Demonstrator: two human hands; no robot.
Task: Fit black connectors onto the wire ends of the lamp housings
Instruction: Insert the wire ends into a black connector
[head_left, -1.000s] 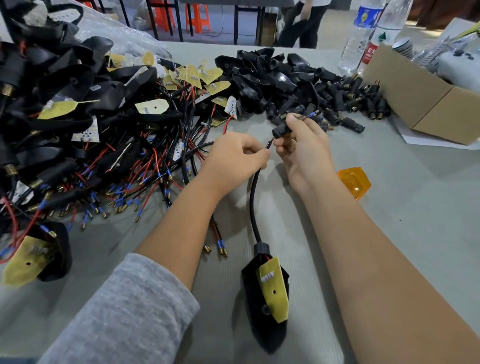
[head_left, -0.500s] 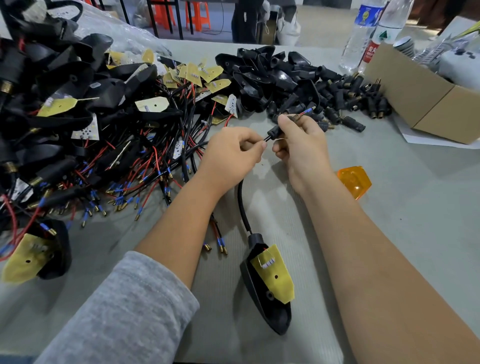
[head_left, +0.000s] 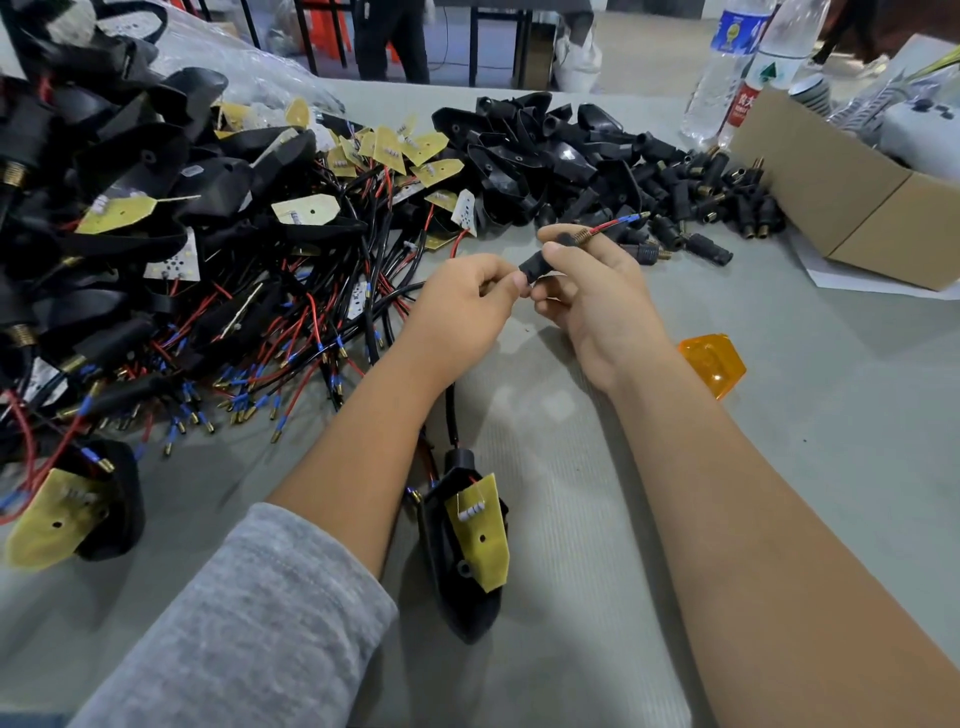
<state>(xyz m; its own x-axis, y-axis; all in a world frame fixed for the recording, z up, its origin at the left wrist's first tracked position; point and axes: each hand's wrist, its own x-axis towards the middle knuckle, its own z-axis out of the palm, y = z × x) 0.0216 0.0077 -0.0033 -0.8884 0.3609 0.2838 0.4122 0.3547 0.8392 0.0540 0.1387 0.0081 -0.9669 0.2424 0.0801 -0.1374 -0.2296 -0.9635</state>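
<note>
Grey table (head_left: 779, 467) now shows the housing (head_left: 462, 551) slid nearer the left arm, its cable shorter than a moment ago. Both hands meet above it: left hand (head_left: 462, 306) pinches the wire, right hand (head_left: 597, 296) grips one connector (head_left: 535, 267), red wire (head_left: 608, 224) poking past. Behind stand two bottles (head_left: 727, 67), one box (head_left: 852, 197), one orange lens (head_left: 714, 361).

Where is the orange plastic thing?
In the head view, the orange lens cover lies on the grey table, just right of the right hand's wrist.
</note>
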